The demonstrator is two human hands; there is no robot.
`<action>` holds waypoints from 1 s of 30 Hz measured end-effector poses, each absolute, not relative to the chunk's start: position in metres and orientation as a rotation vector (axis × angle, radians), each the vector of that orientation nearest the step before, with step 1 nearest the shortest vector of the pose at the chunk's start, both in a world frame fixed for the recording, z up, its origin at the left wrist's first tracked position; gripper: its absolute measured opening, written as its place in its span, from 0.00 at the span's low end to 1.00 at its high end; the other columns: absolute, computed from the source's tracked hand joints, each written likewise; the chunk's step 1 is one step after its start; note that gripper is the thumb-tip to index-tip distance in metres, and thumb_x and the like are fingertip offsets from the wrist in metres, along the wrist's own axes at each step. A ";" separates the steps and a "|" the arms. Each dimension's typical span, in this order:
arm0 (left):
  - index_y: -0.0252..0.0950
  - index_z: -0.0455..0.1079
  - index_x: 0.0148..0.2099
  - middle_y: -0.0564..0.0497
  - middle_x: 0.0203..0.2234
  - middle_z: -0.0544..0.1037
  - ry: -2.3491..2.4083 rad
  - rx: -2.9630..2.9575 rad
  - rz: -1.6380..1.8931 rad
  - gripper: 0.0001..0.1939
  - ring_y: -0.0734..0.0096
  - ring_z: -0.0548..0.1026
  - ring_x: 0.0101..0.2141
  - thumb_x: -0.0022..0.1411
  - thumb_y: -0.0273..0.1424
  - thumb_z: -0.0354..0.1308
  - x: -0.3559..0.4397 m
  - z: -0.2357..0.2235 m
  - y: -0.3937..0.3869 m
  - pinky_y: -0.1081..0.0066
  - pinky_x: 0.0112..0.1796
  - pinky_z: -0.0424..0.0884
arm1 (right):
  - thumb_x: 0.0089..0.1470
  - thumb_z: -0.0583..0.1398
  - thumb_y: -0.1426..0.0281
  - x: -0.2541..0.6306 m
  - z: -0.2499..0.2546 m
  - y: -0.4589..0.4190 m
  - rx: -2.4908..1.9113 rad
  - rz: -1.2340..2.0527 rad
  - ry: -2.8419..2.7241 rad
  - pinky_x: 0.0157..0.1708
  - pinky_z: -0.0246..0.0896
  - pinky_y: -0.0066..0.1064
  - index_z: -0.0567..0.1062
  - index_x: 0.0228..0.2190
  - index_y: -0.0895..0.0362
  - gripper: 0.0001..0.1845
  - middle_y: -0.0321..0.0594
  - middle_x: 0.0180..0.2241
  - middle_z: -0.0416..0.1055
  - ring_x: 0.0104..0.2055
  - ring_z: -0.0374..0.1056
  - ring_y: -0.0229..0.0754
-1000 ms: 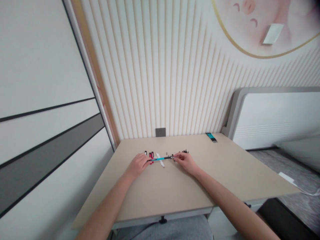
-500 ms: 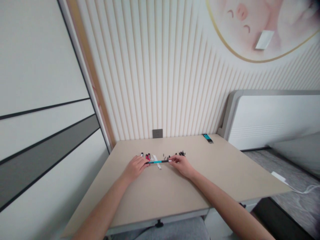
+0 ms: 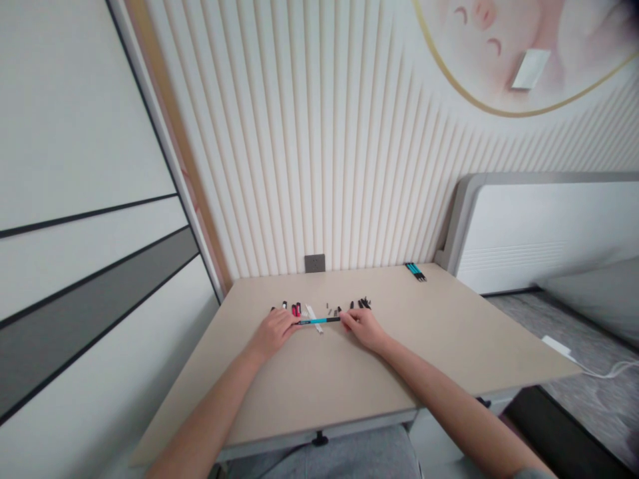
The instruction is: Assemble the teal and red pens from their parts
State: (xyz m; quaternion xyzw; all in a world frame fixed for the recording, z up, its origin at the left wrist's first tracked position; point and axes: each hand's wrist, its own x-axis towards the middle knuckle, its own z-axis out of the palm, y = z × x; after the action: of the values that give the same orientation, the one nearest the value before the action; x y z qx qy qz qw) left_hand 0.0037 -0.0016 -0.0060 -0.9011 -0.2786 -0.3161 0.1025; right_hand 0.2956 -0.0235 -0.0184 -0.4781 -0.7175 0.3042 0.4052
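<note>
Teal pen point(image 3: 318, 320) pinched betw L hand point(image 3: 272, 334) & R hand point(image 3: 364, 330) (fingers point(image 3: 345, 322) shut on ends).

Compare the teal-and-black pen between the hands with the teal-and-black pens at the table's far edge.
The pen is single; the far pens lie several together. The pen runs sideways between the left hand and right hand; the far pens lie slanted, untouched. Both are teal and black.

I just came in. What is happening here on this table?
A person holds a slim teal-and-black pen between the left hand and the right hand, across a white strip. Small red pieces and black pieces lie in a row behind it on the beige table; a bundle of teal pens lies at the back.
</note>
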 end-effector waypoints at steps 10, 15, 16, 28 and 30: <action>0.36 0.71 0.43 0.49 0.29 0.73 -0.889 -2.664 -0.898 0.12 0.66 0.71 0.33 0.70 0.36 0.49 0.001 -0.008 -0.002 0.66 0.37 0.66 | 0.55 0.60 0.61 0.298 -0.015 -0.026 -1.098 0.649 -1.845 0.34 0.61 0.31 0.75 0.42 0.56 0.15 0.40 0.33 0.74 0.32 0.65 0.40; 0.36 0.71 0.43 0.49 0.29 0.73 -0.866 -2.655 -0.902 0.11 0.66 0.71 0.33 0.69 0.35 0.50 0.002 -0.006 -0.003 0.67 0.36 0.67 | 0.57 0.58 0.59 0.299 -0.018 -0.025 -1.141 0.663 -1.862 0.32 0.59 0.30 0.77 0.32 0.56 0.14 0.39 0.30 0.75 0.31 0.66 0.40; 0.36 0.71 0.43 0.49 0.29 0.73 -0.861 -2.653 -0.901 0.11 0.67 0.71 0.33 0.69 0.35 0.50 0.003 -0.006 -0.003 0.67 0.36 0.67 | 0.58 0.57 0.58 0.299 -0.018 -0.024 -1.154 0.671 -1.880 0.31 0.58 0.29 0.77 0.29 0.56 0.17 0.39 0.27 0.74 0.29 0.65 0.40; 0.35 0.70 0.42 0.49 0.28 0.73 -0.857 -2.626 -0.919 0.12 0.66 0.71 0.33 0.70 0.36 0.49 0.003 -0.004 -0.005 0.66 0.37 0.67 | 0.58 0.58 0.59 0.300 -0.011 -0.029 -1.079 0.573 -1.883 0.34 0.60 0.31 0.76 0.38 0.56 0.15 0.42 0.34 0.75 0.35 0.68 0.42; 0.36 0.70 0.41 0.49 0.28 0.73 -0.863 -2.632 -0.911 0.13 0.67 0.70 0.32 0.70 0.37 0.48 0.003 -0.004 -0.005 0.66 0.36 0.67 | 0.59 0.56 0.60 0.300 -0.010 -0.030 -1.083 0.550 -1.911 0.33 0.59 0.31 0.77 0.35 0.56 0.14 0.42 0.32 0.75 0.34 0.68 0.42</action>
State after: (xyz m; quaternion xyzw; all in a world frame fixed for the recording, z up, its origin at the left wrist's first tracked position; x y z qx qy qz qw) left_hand 0.0030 -0.0048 -0.0038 -0.8969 -0.2942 -0.3103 0.1128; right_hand 0.3002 -0.0299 -0.0096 -0.4329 -0.7640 0.2198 0.4249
